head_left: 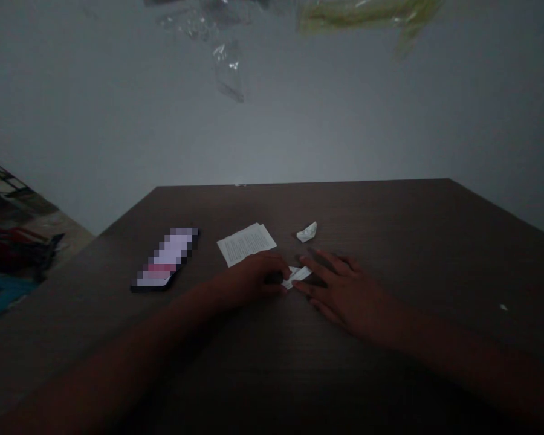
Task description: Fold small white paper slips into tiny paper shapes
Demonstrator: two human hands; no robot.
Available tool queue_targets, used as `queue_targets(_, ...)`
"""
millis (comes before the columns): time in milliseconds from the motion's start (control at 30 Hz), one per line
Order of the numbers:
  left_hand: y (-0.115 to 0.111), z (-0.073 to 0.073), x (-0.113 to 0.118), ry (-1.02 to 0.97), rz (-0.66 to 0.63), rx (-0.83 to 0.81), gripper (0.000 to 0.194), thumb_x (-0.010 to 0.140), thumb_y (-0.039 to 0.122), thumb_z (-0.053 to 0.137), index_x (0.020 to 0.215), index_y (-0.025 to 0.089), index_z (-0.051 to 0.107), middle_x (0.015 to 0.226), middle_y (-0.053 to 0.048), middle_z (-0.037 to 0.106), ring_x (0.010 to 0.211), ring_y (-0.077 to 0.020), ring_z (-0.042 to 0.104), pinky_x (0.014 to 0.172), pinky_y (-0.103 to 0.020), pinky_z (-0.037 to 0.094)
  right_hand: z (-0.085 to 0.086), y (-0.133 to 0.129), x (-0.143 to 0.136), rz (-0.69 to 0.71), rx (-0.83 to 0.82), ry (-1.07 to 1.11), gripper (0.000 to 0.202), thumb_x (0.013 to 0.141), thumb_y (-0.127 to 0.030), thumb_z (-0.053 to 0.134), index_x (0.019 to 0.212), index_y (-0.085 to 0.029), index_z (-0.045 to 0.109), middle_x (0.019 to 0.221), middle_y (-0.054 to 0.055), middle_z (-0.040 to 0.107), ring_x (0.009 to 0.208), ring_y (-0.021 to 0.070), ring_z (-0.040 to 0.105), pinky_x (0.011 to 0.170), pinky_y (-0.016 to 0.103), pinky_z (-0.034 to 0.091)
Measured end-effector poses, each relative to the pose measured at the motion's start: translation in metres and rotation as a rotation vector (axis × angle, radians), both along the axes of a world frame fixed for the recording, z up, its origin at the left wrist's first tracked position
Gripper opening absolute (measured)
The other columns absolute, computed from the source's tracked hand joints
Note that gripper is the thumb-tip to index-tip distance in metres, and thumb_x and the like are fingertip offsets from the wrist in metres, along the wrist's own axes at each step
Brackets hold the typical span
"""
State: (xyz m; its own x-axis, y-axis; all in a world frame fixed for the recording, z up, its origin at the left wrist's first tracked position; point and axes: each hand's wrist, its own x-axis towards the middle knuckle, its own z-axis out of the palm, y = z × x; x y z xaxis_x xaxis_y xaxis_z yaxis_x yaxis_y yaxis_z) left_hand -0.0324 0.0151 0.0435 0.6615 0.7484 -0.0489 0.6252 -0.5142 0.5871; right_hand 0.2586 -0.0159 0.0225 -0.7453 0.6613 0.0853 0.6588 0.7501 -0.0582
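Between my two hands a small folded piece of printed white paper [298, 276] lies on the brown table. My left hand [259, 273] grips its left end, thumb and fingers bent around it. My right hand [344, 291] is spread flat from the other side, with fingertips touching the paper's right part. Just beyond stands a small folded paper boat [307, 232]. A few printed paper sheets [247, 243] lie behind my left hand, partly covered by it.
A phone [165, 260] with a lit, blurred screen lies on the left of the dark brown table [390, 217]. Plastic bags [229, 63] hang on the wall behind. A white scrap [503, 307] lies at the right. Blue and red items sit beyond the left edge.
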Motion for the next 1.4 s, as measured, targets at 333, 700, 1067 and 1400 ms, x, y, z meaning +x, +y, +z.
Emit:
queue_targets(333,0.001,-0.003,0.001,0.007,-0.014,0.022,0.017,0.101,0.027,0.083,0.117,0.023,0.077,0.128,-0.009,0.078,0.12,-0.0304,0.073,0.112,-0.049,0.055,-0.009,0.012,0.006,-0.047,0.037,0.035,0.05,0.118,-0.037,0.066,0.167,-0.041,0.07,0.19,0.012,0.045,0.169,0.0543,0.048,0.126,0.083,0.05)
queue_targets(700,0.007,-0.003,0.0,0.024,-0.038,0.039,0.017,0.101,0.029,0.085,0.116,0.024,0.077,0.127,-0.007,0.078,0.122,-0.0306,0.073,0.108,-0.044,0.054,-0.008,0.019,0.027,-0.23,-0.005,-0.053,0.051,0.122,-0.047,0.058,0.171,-0.035,0.067,0.189,0.017,0.047,0.168,0.052,0.051,0.121,0.076,0.057)
queue_targets(1067,-0.009,0.0,0.011,0.078,-0.13,0.237,0.024,0.105,0.014,0.072,0.126,0.022,0.081,0.13,-0.011,0.082,0.128,-0.0331,0.075,0.121,-0.052,0.052,-0.008,0.015,0.024,0.066,0.098,0.203,0.035,0.119,-0.031,0.058,0.143,-0.026,0.084,0.157,0.016,0.075,0.146,0.0385,0.067,0.121,0.063,0.059)
queue_targets(1400,-0.02,-0.01,0.038,0.099,-0.006,0.279,0.017,0.1,0.008,0.069,0.112,0.021,0.069,0.122,-0.011,0.076,0.118,-0.0321,0.071,0.105,-0.044,0.06,-0.008,0.017,0.016,0.062,-0.052,0.22,0.026,0.118,-0.032,0.066,0.134,-0.023,0.084,0.128,0.013,0.082,0.124,0.0344,0.074,0.11,0.056,0.061)
